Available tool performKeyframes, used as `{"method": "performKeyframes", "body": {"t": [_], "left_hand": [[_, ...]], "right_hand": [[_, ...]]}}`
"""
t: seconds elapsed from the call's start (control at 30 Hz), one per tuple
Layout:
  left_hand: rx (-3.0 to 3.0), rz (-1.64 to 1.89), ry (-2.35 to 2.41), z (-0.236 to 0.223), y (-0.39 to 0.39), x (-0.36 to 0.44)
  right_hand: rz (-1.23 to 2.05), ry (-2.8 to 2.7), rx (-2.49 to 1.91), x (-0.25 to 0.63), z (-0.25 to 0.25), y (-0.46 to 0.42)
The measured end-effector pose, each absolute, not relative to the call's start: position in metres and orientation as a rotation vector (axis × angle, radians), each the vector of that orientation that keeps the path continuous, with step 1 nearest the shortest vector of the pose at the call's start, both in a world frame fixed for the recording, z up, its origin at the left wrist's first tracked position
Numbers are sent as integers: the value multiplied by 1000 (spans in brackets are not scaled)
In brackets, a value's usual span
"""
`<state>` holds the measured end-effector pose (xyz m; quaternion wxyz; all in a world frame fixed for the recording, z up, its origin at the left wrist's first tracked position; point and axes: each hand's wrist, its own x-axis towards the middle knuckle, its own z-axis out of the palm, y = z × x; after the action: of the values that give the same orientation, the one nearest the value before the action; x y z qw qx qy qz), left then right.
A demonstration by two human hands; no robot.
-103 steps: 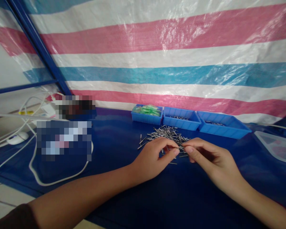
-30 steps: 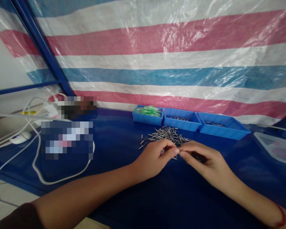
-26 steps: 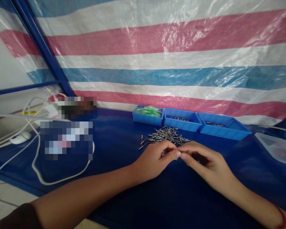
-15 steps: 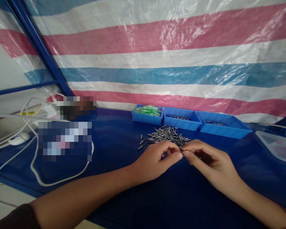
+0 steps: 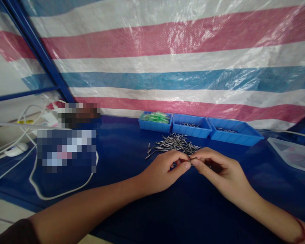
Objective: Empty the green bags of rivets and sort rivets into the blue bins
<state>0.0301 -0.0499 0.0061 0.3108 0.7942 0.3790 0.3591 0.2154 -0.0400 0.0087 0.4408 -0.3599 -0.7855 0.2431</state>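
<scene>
My left hand [image 5: 165,171] is closed, thumb and index finger pinched together at the tips. Facing it, my right hand [image 5: 222,169] pinches in the same way, and the fingertips of both meet. Between them shows a sliver of a thin dark metal rod [image 5: 193,158]; most of it is covered by the fingers. Just beyond my hands lies a loose pile of thin metal rods [image 5: 176,142], dark with silvery ends, perhaps drill bits. The fingers hide the pile's near right side.
Three blue bins stand behind the pile: a left bin [image 5: 155,126] with green-wrapped pieces, a middle bin [image 5: 191,130] and a right bin [image 5: 235,136] with metal rods. A clear plastic box [image 5: 292,154] sits far right. White cables [image 5: 63,196] and a mouse [image 5: 16,149] lie left.
Both hands stay together at nearly the same spot, with slight finger movement around the rod. The whole view has shifted a little, so things appear slightly further left.
</scene>
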Motion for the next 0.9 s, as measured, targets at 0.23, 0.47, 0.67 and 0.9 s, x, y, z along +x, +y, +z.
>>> {"method": "performKeyframes", "body": {"t": [0.23,0.47,0.67,0.9], "left_hand": [[2075,969,1016,5,-50,30],[2036,1142,1088,11,-52,32],[2050,1275,1059,11,-51,31],[2066,1321,1052,10,-52,30]], "right_hand": [[617,-1936,-884,215,9,-42],[673,-1900,-881,216,6,-43],[676,-1925,-897,216,7,-40],[645,-2053,-812,212,10,-39]]}}
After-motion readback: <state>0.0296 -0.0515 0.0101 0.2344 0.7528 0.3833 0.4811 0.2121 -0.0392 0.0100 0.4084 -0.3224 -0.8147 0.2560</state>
